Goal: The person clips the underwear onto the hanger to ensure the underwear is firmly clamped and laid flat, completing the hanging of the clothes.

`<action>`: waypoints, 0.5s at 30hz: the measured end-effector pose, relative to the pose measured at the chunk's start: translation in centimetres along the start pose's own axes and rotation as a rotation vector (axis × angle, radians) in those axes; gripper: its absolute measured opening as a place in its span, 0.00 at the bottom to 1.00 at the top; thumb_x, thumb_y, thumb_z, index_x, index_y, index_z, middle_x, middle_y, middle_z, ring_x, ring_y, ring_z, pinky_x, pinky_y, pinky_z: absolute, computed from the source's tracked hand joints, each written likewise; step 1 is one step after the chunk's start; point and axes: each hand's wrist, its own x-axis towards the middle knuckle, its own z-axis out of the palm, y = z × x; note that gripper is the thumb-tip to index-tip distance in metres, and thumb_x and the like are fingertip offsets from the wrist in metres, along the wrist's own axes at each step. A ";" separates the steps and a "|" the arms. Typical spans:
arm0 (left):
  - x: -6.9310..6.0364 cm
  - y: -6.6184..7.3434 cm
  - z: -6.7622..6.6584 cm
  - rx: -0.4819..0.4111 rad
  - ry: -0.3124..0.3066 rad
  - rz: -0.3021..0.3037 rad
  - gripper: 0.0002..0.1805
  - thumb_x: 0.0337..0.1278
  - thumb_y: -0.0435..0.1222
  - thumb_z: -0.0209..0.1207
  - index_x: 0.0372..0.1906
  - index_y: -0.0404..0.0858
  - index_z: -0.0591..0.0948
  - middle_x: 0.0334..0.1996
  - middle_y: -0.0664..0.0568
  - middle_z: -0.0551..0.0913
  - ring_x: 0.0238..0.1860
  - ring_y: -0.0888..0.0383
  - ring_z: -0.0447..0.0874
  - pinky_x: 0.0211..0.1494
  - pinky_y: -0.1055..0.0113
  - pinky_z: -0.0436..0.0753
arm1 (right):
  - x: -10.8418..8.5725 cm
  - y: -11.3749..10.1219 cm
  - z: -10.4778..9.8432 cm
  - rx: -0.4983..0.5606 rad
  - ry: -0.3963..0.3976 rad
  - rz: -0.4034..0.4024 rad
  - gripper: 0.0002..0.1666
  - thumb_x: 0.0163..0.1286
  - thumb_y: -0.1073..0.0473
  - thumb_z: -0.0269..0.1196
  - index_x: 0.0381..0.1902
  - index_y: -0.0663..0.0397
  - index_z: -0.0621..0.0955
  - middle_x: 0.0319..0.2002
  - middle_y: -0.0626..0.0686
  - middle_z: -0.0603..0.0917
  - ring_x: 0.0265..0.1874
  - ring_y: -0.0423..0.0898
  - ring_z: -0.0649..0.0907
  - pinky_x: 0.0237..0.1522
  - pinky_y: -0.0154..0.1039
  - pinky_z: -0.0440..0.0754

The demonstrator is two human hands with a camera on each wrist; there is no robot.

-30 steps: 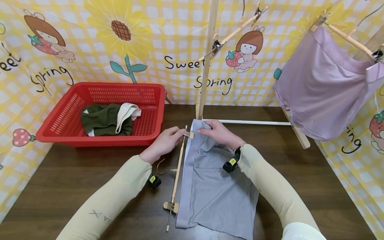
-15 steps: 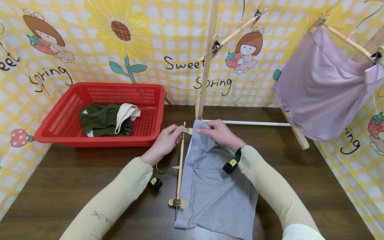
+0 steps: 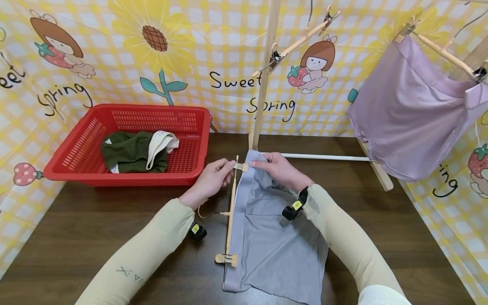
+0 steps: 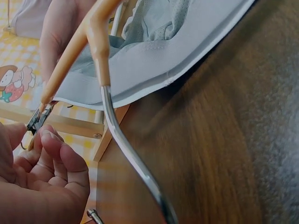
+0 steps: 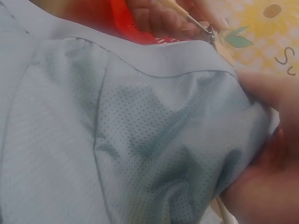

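Grey shorts [image 3: 282, 241] lie on the table, their lilac waistband [image 3: 237, 228] along a wooden clip hanger [image 3: 231, 212]. My left hand [image 3: 214, 176] pinches the far clip [image 3: 241, 167] of that hanger, whose tip meets the waistband's far end. In the left wrist view, thumb and fingers of the left hand [image 4: 42, 172] hold the clip's tail. My right hand [image 3: 282, 169] grips the waistband's far corner, thumb on top; the right wrist view shows the right hand [image 5: 266, 154] around bunched cloth. The near clip [image 3: 226, 259] rests at the waistband's edge; whether it bites cannot be told.
A red basket [image 3: 127, 177] with a dark green and white garment [image 3: 133, 150] stands at the left back. Behind the hands rises a wooden rack post [image 3: 263, 97] with a white bar [image 3: 324, 156]. A hanger [image 3: 301, 41] and pink shorts [image 3: 423, 110] hang at the right.
The hanger has shifted right against the waistband, its near clip now overlapping the edge. The far clip moved toward the cloth with my left hand; my right hand stayed nearly still.
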 end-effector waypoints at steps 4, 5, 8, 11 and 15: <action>-0.1 0.1 0.1 -0.003 -0.015 0.014 0.20 0.79 0.46 0.52 0.32 0.36 0.77 0.23 0.48 0.75 0.26 0.55 0.73 0.34 0.61 0.76 | 0.3 -0.2 0.3 0.010 0.040 -0.009 0.26 0.72 0.48 0.67 0.18 0.55 0.74 0.18 0.45 0.57 0.19 0.43 0.59 0.26 0.37 0.56; -0.1 0.2 0.1 -0.005 -0.017 0.018 0.20 0.79 0.46 0.53 0.32 0.36 0.77 0.23 0.48 0.75 0.26 0.54 0.73 0.35 0.60 0.77 | 0.4 -0.3 0.3 0.011 0.045 -0.011 0.26 0.72 0.49 0.68 0.18 0.55 0.74 0.18 0.45 0.57 0.19 0.44 0.58 0.27 0.37 0.55; 0.0 0.1 0.1 -0.007 -0.019 0.019 0.20 0.79 0.46 0.52 0.33 0.35 0.77 0.23 0.48 0.76 0.27 0.51 0.75 0.36 0.59 0.78 | 0.7 -0.4 0.6 0.007 0.061 -0.015 0.26 0.71 0.49 0.68 0.18 0.56 0.74 0.18 0.46 0.57 0.21 0.45 0.57 0.29 0.39 0.54; 0.2 0.2 0.1 -0.014 -0.019 -0.007 0.21 0.79 0.49 0.52 0.34 0.36 0.77 0.25 0.48 0.76 0.31 0.46 0.76 0.38 0.58 0.79 | 1.0 -0.4 0.9 0.018 0.076 -0.014 0.25 0.71 0.49 0.68 0.20 0.56 0.74 0.19 0.47 0.60 0.24 0.45 0.61 0.33 0.40 0.56; 0.3 0.2 0.2 -0.015 -0.022 -0.062 0.23 0.79 0.51 0.50 0.38 0.34 0.77 0.28 0.46 0.77 0.36 0.44 0.77 0.43 0.57 0.79 | 1.1 -0.5 1.0 0.051 0.056 -0.005 0.19 0.73 0.51 0.67 0.25 0.55 0.79 0.23 0.48 0.67 0.31 0.45 0.68 0.40 0.41 0.61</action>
